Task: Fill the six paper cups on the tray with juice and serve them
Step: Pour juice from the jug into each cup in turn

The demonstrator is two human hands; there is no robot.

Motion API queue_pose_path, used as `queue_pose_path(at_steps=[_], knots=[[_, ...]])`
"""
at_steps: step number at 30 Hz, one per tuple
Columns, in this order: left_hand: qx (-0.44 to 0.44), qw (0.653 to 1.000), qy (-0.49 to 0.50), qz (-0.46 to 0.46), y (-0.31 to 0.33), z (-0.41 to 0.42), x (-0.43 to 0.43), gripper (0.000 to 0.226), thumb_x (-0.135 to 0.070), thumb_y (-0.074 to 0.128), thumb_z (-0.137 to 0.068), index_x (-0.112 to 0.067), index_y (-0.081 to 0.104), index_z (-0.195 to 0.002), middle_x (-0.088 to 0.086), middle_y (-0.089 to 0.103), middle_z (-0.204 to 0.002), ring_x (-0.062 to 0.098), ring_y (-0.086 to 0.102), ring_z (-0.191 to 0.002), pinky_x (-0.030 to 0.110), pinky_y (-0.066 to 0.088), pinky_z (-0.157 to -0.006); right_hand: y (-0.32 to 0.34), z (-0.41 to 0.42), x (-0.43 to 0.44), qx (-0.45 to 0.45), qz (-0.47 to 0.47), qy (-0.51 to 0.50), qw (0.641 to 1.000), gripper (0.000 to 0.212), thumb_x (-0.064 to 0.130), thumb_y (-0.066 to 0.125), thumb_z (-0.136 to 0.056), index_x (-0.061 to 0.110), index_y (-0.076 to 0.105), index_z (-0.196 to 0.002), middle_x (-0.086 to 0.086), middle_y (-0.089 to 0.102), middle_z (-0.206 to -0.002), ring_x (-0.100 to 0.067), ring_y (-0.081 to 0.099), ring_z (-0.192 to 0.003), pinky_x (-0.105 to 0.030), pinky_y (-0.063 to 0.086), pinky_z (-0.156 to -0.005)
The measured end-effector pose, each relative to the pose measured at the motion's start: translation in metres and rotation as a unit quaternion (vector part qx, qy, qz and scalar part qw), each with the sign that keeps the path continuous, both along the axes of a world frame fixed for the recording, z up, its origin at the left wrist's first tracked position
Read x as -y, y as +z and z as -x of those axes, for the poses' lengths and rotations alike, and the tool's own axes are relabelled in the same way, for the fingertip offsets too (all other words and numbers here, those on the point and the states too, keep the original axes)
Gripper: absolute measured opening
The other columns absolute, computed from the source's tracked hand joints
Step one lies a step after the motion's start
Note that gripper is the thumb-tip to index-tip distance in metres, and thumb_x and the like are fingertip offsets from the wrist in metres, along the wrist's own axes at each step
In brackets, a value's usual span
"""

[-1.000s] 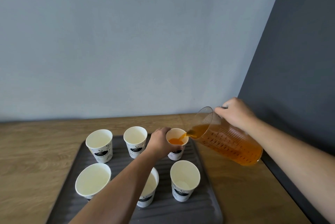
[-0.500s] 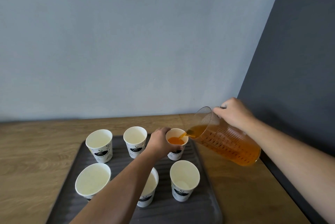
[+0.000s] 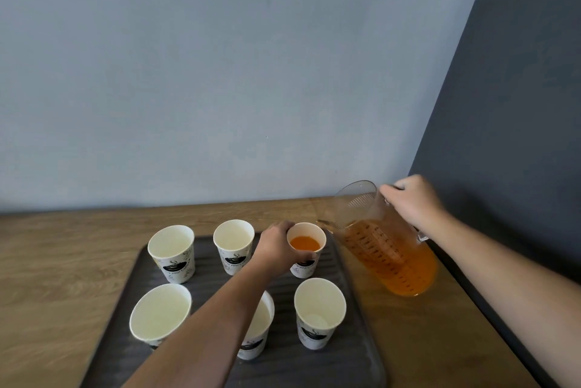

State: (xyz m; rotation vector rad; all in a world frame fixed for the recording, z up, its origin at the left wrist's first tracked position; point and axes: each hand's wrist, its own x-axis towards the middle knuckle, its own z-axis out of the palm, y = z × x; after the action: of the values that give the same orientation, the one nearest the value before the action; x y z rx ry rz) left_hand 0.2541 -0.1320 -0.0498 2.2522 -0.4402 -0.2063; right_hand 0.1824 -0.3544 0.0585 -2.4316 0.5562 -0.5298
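Several white paper cups stand in two rows on a dark ribbed tray [image 3: 352,353]. The far right cup [image 3: 306,244] holds orange juice, and my left hand [image 3: 276,247] is wrapped around its side. My right hand [image 3: 408,200] grips the handle of a clear pitcher [image 3: 390,249] of orange juice, tilted slightly, spout just right of that cup's rim. No stream is falling. The far left cup [image 3: 172,251], far middle cup [image 3: 233,244], near left cup [image 3: 160,313] and near right cup [image 3: 319,312] are empty. My forearm partly hides the near middle cup [image 3: 257,328].
The tray lies on a wooden table [image 3: 63,262] set against a pale blue wall [image 3: 220,73]. A dark grey wall [image 3: 518,104] runs along the table's right side, close behind the pitcher.
The pitcher has tipped back more upright and the stream of juice into the far right cup has stopped. My left hand has stayed on that cup.
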Motion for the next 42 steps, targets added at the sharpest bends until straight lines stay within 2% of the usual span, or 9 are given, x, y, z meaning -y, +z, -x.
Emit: queue_pose_path(at_steps=[4,7,10,12,16,23,28,35,42], knots=[[-0.002,1.0,-0.011,-0.011,0.001,0.003,-0.004,0.1,-0.045,0.084,-0.062,-0.017,0.035,-0.144,0.004,0.05,-0.14,0.02,0.049,-0.126,0.035,0.042,-0.104,-0.001,0.006,0.001,0.03,-0.029,-0.009,0.999,0.036,0.023,0.059,-0.082,0.01,0.05,-0.049,-0.009,0.038,-0.049,-0.021,0.038,-0.047,-0.027,0.025,-0.052],[0.013,0.999,-0.028,-0.009,0.012,0.008,-0.012,0.107,-0.046,0.084,-0.062,-0.019,0.026,-0.148,0.005,0.044,-0.142,0.019,0.047,-0.128,0.034,0.04,-0.105,0.004,0.014,0.001,0.044,-0.039,-0.01,0.998,0.036,0.024,0.058,-0.082,0.008,0.053,-0.05,-0.009,0.042,-0.049,-0.022,0.042,-0.049,-0.028,0.028,-0.053],[0.053,0.998,-0.045,0.007,0.026,0.018,-0.025,0.093,-0.043,0.081,-0.068,-0.02,0.034,-0.144,0.002,0.047,-0.139,0.013,0.049,-0.124,0.026,0.04,-0.099,0.012,0.026,0.002,0.054,-0.037,-0.005,0.998,0.036,0.025,0.057,-0.083,0.008,0.053,-0.051,-0.01,0.041,-0.051,-0.021,0.04,-0.049,-0.028,0.027,-0.052],[0.067,0.995,-0.069,0.015,0.033,0.029,-0.035,0.086,-0.048,0.08,-0.067,-0.02,0.042,-0.139,-0.001,0.051,-0.133,0.01,0.05,-0.12,0.026,0.042,-0.101,0.016,0.036,0.002,0.052,-0.032,0.0,0.998,0.037,0.026,0.057,-0.083,0.008,0.053,-0.052,-0.011,0.041,-0.052,-0.021,0.04,-0.049,-0.027,0.027,-0.051],[0.059,0.989,-0.131,-0.025,0.035,0.053,-0.05,0.089,-0.055,0.079,-0.064,-0.023,0.044,-0.139,-0.007,0.05,-0.134,0.006,0.047,-0.122,0.027,0.039,-0.105,0.016,0.058,0.0,0.038,-0.029,0.006,0.999,0.039,0.026,0.057,-0.084,0.007,0.052,-0.05,-0.01,0.042,-0.051,-0.02,0.042,-0.049,-0.028,0.03,-0.052],[0.079,0.97,-0.184,-0.139,0.033,0.084,-0.045,0.1,-0.062,0.079,-0.058,-0.028,0.036,-0.143,-0.008,0.041,-0.146,0.014,0.038,-0.134,0.037,0.035,-0.11,0.007,0.097,-0.012,0.016,-0.028,0.023,0.999,0.051,0.017,0.058,-0.08,0.015,0.037,-0.034,-0.006,0.032,-0.044,-0.019,0.033,-0.044,-0.027,0.024,-0.051],[0.101,0.964,-0.174,-0.176,0.028,0.096,-0.04,0.089,-0.059,0.076,-0.063,-0.029,0.041,-0.14,-0.007,0.046,-0.142,0.016,0.043,-0.13,0.035,0.036,-0.107,0.001,0.115,-0.021,0.002,-0.01,0.039,0.999,0.051,0.016,0.058,-0.08,0.017,0.038,-0.034,0.0,0.031,-0.039,-0.016,0.033,-0.041,-0.024,0.024,-0.05],[0.091,0.971,-0.156,-0.156,0.021,0.098,-0.037,0.086,-0.054,0.076,-0.067,-0.027,0.042,-0.141,-0.005,0.047,-0.143,0.015,0.044,-0.131,0.03,0.035,-0.107,0.001,0.124,-0.031,-0.009,0.025,0.042,0.999,0.051,0.021,0.06,-0.085,0.017,0.043,-0.036,0.005,0.033,-0.036,-0.013,0.037,-0.04,-0.02,0.026,-0.048],[0.085,0.974,-0.142,-0.152,0.018,0.099,-0.039,0.086,-0.055,0.077,-0.065,-0.028,0.044,-0.14,-0.006,0.049,-0.143,0.015,0.046,-0.13,0.033,0.037,-0.107,0.002,0.119,-0.033,-0.029,0.076,0.031,0.996,0.047,0.028,0.06,-0.083,0.014,0.04,-0.042,-0.001,0.033,-0.044,-0.016,0.037,-0.044,-0.025,0.027,-0.05]])
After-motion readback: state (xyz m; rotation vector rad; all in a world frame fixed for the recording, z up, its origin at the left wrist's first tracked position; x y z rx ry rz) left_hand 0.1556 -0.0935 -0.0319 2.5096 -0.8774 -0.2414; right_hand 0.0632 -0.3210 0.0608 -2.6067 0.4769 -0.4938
